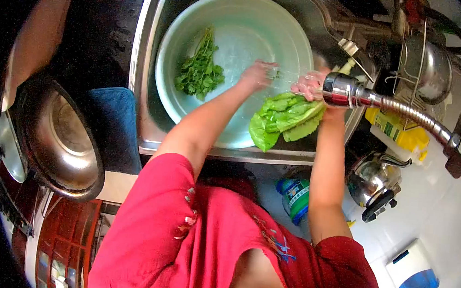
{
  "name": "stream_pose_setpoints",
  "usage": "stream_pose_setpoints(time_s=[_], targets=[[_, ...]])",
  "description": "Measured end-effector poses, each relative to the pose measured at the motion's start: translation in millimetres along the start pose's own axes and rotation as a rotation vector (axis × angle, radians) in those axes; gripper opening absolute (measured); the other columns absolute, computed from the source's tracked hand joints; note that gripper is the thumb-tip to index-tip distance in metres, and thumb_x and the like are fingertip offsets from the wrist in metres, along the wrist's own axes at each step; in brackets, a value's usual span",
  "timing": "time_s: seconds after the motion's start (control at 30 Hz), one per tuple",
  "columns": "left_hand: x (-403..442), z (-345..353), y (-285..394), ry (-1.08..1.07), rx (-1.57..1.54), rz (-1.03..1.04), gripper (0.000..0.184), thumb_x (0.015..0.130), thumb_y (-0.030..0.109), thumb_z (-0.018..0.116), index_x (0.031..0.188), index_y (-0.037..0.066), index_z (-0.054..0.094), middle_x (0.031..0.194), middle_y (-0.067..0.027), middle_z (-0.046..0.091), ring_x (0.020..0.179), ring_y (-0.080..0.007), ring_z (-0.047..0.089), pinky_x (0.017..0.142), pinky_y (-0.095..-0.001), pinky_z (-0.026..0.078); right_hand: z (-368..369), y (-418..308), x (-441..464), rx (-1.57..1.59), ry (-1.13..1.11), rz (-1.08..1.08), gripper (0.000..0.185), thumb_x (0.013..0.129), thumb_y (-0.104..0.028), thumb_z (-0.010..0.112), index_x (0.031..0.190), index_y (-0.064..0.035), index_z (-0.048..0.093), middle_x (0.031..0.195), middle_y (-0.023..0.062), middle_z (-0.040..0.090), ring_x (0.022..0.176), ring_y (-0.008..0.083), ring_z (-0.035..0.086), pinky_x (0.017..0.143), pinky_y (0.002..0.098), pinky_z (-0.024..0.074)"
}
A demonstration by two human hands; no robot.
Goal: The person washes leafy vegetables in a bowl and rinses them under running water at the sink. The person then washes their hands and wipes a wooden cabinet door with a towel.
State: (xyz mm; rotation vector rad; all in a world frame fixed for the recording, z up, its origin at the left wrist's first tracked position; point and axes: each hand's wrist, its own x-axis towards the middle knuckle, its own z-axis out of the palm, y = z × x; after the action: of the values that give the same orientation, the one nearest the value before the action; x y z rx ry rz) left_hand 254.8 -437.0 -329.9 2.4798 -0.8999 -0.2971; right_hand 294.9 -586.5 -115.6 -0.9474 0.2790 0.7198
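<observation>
My right hand (pixel 309 85) is closed around the stem end of some green lettuce leaves (pixel 286 119), right beside the chrome faucet head (pixel 338 89). The leaves hang over the near right rim of a large pale green basin (pixel 164 56). Water sprays leftward from the faucet, across the fingers. Over the basin, my left hand (pixel 257 76) is slightly blurred, its fingers stretched out toward the spray with nothing visible in them. A bunch of leafy green herbs (pixel 201 70) lies inside the basin on the left.
The basin stands in a steel sink (pixel 143 81). A flexible faucet hose (pixel 403 110) curves in from the right. A kettle (pixel 373 178), a yellow package (pixel 401 131) and a blue-capped bottle (pixel 295 199) stand on the right. A wok (pixel 72 130) and blue cloth (pixel 115 115) are left.
</observation>
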Motion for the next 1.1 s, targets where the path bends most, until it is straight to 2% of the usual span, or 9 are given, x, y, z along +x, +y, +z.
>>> stream_pose_setpoints(time_s=[0.07, 0.13, 0.23, 0.43, 0.6, 0.67, 0.83, 0.93, 1.1], targets=[[18, 96, 4, 0.259, -0.892, -0.399, 0.040, 0.071, 0.023, 0.060, 0.109, 0.014, 0.058, 0.120, -0.0055, 0.051, 0.108, -0.0212, 0.049, 0.083, -0.0342, 0.047, 9, -2, -14, -0.015, -0.095, -0.017, 0.035, 0.071, -0.048, 0.061, 0.069, -0.0135, 0.053, 0.063, -0.0007, 0.050, 0.063, 0.0151, 0.048, 0.080, 0.0347, 0.0340], [28, 123, 11, 0.392, -1.242, -0.627, 0.042, 0.070, 0.026, 0.061, 0.111, 0.015, 0.056, 0.118, -0.0052, 0.051, 0.107, -0.0205, 0.049, 0.082, -0.0351, 0.047, 15, -7, -18, -0.012, -0.204, 0.008, 0.027, 0.068, -0.036, 0.067, 0.069, -0.0127, 0.053, 0.063, -0.0016, 0.049, 0.065, 0.0143, 0.049, 0.081, 0.0348, 0.0349], [50, 141, 20, 0.362, -1.039, -0.700, 0.036, 0.074, 0.025, 0.057, 0.109, 0.013, 0.055, 0.107, -0.0062, 0.057, 0.097, -0.0210, 0.055, 0.081, -0.0352, 0.048, 24, 0, -26, 0.017, -0.266, -0.038, 0.025, 0.061, -0.019, 0.075, 0.069, -0.0119, 0.053, 0.064, -0.0028, 0.050, 0.067, 0.0133, 0.050, 0.082, 0.0350, 0.0360], [42, 60, 28, 0.160, -0.882, -0.550, 0.028, 0.069, 0.019, 0.058, 0.096, 0.010, 0.060, 0.091, -0.0064, 0.062, 0.087, -0.0235, 0.059, 0.073, -0.0355, 0.048, 26, 11, -13, 0.189, -0.230, 0.021, 0.025, 0.064, -0.024, 0.075, 0.073, -0.0140, 0.054, 0.066, -0.0028, 0.050, 0.069, 0.0136, 0.050, 0.083, 0.0357, 0.0373], [-7, -8, 25, 0.281, -1.346, -0.674, 0.009, 0.072, 0.012, 0.056, 0.078, 0.007, 0.060, 0.077, -0.0049, 0.059, 0.075, -0.0177, 0.056, 0.066, -0.0324, 0.046, 35, 24, 7, 0.036, -0.090, -0.029, 0.033, 0.061, -0.017, 0.073, 0.087, -0.0114, 0.054, 0.074, 0.0016, 0.053, 0.072, 0.0170, 0.051, 0.084, 0.0399, 0.0400], [-31, -93, 22, 0.315, -1.903, -1.024, 0.010, 0.074, 0.014, 0.056, 0.080, 0.007, 0.058, 0.077, -0.0043, 0.056, 0.073, -0.0164, 0.051, 0.065, -0.0314, 0.043, 55, 28, 14, -0.092, -0.128, -0.096, 0.036, 0.061, -0.011, 0.070, 0.094, -0.0076, 0.055, 0.079, 0.0039, 0.056, 0.075, 0.0191, 0.053, 0.083, 0.0401, 0.0430], [-70, -149, -6, 0.704, -2.333, -0.665, 0.034, 0.080, 0.015, 0.055, 0.111, 0.004, 0.051, 0.097, -0.0095, 0.056, 0.088, -0.0220, 0.055, 0.084, -0.0312, 0.045, 104, 25, 30, -0.475, -0.041, -0.139, 0.035, 0.068, -0.008, 0.068, 0.101, -0.0061, 0.055, 0.086, 0.0015, 0.057, 0.084, 0.0143, 0.055, 0.080, 0.0309, 0.0433], [-77, -181, -1, 0.702, -2.442, -0.530, 0.043, 0.080, 0.014, 0.056, 0.119, 0.001, 0.044, 0.110, -0.0140, 0.053, 0.096, -0.0261, 0.055, 0.088, -0.0341, 0.045, 117, 22, 25, -0.509, 0.084, -0.227, 0.034, 0.071, -0.007, 0.068, 0.102, -0.0066, 0.055, 0.089, -0.0002, 0.057, 0.086, 0.0113, 0.053, 0.078, 0.0278, 0.0421], [-67, -177, 21, 0.750, -2.313, -0.620, 0.036, 0.083, 0.011, 0.050, 0.117, 0.001, 0.043, 0.109, -0.0168, 0.053, 0.097, -0.0279, 0.055, 0.085, -0.0367, 0.046, 105, 29, 21, -0.362, 0.228, -0.295, 0.036, 0.073, 0.000, 0.064, 0.107, -0.0056, 0.052, 0.094, 0.0026, 0.056, 0.090, 0.0129, 0.054, 0.081, 0.0274, 0.0443]])
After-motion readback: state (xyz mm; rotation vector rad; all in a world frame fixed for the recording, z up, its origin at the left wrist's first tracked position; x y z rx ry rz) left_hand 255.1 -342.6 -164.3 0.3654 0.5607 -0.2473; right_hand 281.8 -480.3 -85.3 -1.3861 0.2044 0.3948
